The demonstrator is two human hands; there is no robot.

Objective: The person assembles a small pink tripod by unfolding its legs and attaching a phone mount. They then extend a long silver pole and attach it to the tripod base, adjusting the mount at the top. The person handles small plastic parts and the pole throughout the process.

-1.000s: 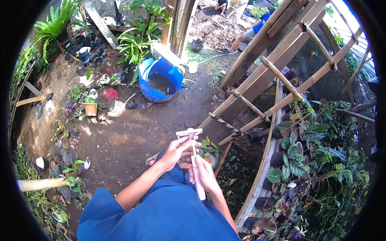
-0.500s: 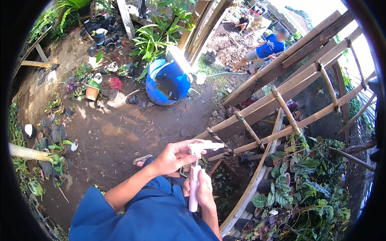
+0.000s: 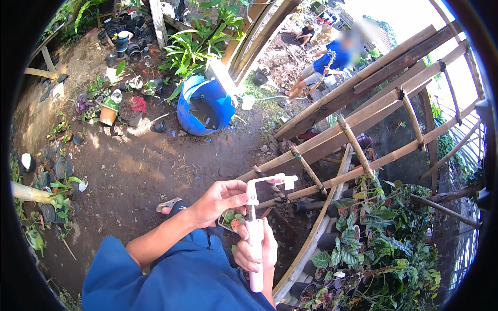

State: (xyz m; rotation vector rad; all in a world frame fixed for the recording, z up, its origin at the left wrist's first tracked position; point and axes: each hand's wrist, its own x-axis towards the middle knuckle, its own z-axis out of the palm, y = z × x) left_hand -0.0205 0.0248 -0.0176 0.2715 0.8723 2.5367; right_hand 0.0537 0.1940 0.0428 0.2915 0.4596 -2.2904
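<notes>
Both hands are on a pale pink selfie stick (image 3: 254, 236), held nearly upright in front of my blue shirt. My right hand (image 3: 255, 247) is wrapped round its thick handle. A short metal rod comes out of the handle top, and above it a bent arm ends in a pink clamp (image 3: 282, 181) that points right. My left hand (image 3: 223, 202) pinches the joint at the base of that bent arm, thumb in front. Just behind the hands, partly hidden, is a small tray (image 3: 226, 222) with green and reddish things in it.
A cut-open blue barrel (image 3: 206, 106) stands ahead on bare soil. Bamboo and plank railing (image 3: 358, 145) slants along the right, with leafy potted plants (image 3: 358, 243) below. Black pots (image 3: 65, 168) line the left. Beyond the railing, a person in blue (image 3: 332, 59) holds a long stick-like thing.
The bent arm and clamp now stand raised above the rod, less covered by my left hand. My right hand and the handle sit slightly lower. The view has shifted a little right.
</notes>
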